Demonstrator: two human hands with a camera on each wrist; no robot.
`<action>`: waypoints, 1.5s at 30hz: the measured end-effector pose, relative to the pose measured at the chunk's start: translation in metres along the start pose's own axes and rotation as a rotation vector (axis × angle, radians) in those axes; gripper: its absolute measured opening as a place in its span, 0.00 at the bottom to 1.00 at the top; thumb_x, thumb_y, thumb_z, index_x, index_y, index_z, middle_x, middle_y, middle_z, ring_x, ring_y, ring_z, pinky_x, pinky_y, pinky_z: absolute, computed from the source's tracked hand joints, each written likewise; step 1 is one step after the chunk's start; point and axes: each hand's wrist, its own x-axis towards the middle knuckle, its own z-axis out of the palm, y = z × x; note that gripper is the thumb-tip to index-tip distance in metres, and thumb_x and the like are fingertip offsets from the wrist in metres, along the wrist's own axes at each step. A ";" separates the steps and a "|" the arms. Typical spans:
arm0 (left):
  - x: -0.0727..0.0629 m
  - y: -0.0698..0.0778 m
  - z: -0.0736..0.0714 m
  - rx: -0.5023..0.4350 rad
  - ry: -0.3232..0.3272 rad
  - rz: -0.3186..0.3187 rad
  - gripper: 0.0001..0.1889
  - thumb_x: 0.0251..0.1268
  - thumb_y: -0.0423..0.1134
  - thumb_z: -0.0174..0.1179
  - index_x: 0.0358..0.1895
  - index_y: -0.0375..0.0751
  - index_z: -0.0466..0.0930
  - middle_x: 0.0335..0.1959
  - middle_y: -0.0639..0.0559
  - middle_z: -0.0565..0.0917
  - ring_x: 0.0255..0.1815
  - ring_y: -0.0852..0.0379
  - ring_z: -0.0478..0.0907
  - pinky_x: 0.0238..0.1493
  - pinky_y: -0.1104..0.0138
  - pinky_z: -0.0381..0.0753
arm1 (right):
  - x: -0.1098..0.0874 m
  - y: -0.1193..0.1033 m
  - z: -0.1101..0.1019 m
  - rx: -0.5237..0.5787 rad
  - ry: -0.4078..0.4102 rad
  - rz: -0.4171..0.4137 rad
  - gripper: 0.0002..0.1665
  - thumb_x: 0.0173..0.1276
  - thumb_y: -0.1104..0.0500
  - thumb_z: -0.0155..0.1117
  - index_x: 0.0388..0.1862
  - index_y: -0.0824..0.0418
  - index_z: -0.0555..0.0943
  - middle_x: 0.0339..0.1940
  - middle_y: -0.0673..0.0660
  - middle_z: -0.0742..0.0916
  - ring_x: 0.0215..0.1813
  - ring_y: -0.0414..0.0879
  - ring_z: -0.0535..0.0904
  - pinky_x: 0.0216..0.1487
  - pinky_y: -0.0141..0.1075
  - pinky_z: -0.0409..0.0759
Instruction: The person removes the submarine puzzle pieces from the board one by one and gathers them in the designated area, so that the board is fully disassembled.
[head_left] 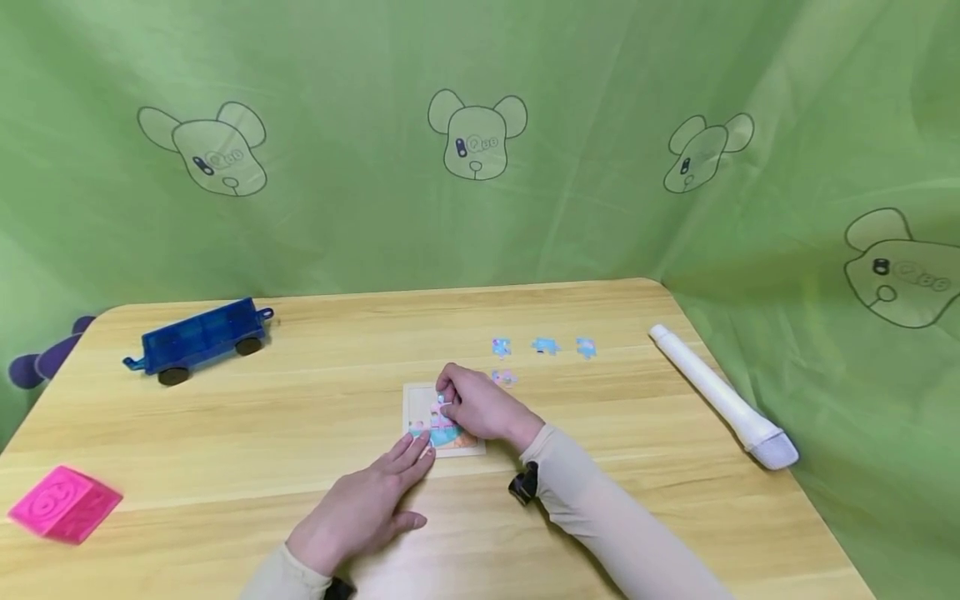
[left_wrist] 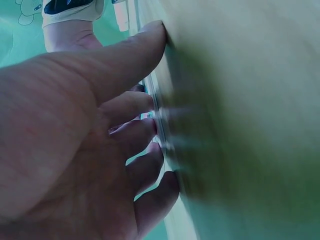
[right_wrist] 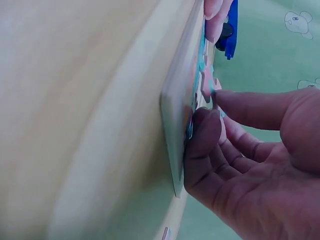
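A small wooden jigsaw board [head_left: 416,403] lies near the middle of the table, its lower part filled with turquoise, pink and orange pieces [head_left: 444,435]. My right hand [head_left: 483,404] is over the board's right side. In the right wrist view, its thumb and forefinger pinch a pink and light blue jigsaw piece [right_wrist: 207,84] on edge, close over the board; the fingers hide part of it. My left hand [head_left: 369,502] rests its extended fingertips on the board's lower left edge, with the thumb spread apart. The left wrist view shows those fingers [left_wrist: 142,127] side by side.
Several loose jigsaw pieces [head_left: 545,345] lie behind and right of the board. A white microphone [head_left: 716,392] lies along the right table edge. At the left are a blue toy wagon [head_left: 202,337] and a pink block [head_left: 66,504]. A green curtain [head_left: 337,208] hangs behind.
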 end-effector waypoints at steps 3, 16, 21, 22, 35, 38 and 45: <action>0.000 0.001 0.000 -0.002 0.000 -0.003 0.39 0.61 0.50 0.67 0.73 0.36 0.65 0.77 0.45 0.57 0.76 0.45 0.54 0.54 0.50 0.79 | 0.000 0.001 0.000 0.004 -0.007 0.003 0.07 0.70 0.66 0.62 0.45 0.61 0.77 0.33 0.50 0.78 0.35 0.42 0.74 0.39 0.34 0.76; 0.000 0.003 0.000 0.035 0.015 0.002 0.39 0.61 0.50 0.68 0.72 0.37 0.66 0.76 0.44 0.58 0.75 0.46 0.55 0.50 0.51 0.81 | 0.000 0.001 0.000 0.028 0.015 -0.013 0.05 0.71 0.68 0.59 0.43 0.61 0.79 0.32 0.50 0.79 0.35 0.42 0.74 0.39 0.35 0.76; 0.001 0.003 0.000 0.047 0.013 -0.005 0.39 0.61 0.51 0.67 0.72 0.38 0.66 0.77 0.45 0.58 0.75 0.46 0.55 0.50 0.51 0.82 | 0.000 0.001 -0.002 0.039 0.005 -0.015 0.06 0.70 0.68 0.59 0.43 0.61 0.79 0.31 0.50 0.78 0.35 0.42 0.74 0.38 0.35 0.76; 0.001 0.002 0.000 0.046 0.012 -0.007 0.39 0.61 0.51 0.67 0.72 0.38 0.66 0.77 0.45 0.58 0.75 0.46 0.55 0.50 0.51 0.81 | -0.001 0.000 -0.003 0.045 0.002 -0.018 0.06 0.70 0.68 0.59 0.43 0.61 0.79 0.31 0.50 0.78 0.35 0.42 0.74 0.38 0.35 0.76; 0.000 0.000 0.001 0.031 0.018 -0.010 0.40 0.60 0.51 0.68 0.73 0.38 0.65 0.77 0.45 0.57 0.75 0.45 0.55 0.53 0.51 0.80 | -0.022 0.014 -0.048 0.236 0.109 -0.031 0.07 0.67 0.69 0.64 0.43 0.63 0.81 0.33 0.54 0.81 0.37 0.47 0.78 0.40 0.39 0.80; 0.000 0.000 0.001 0.026 0.020 -0.007 0.39 0.61 0.50 0.68 0.73 0.37 0.65 0.77 0.44 0.57 0.75 0.45 0.54 0.55 0.51 0.78 | -0.030 0.024 -0.065 0.290 0.134 0.009 0.07 0.66 0.70 0.63 0.42 0.65 0.80 0.33 0.57 0.81 0.36 0.50 0.79 0.40 0.43 0.83; 0.000 0.002 -0.001 0.016 0.021 -0.005 0.39 0.60 0.50 0.68 0.72 0.37 0.65 0.77 0.44 0.58 0.76 0.45 0.54 0.53 0.50 0.79 | -0.046 0.061 -0.091 0.238 0.156 0.108 0.08 0.67 0.74 0.59 0.44 0.70 0.79 0.33 0.60 0.81 0.35 0.52 0.79 0.38 0.44 0.85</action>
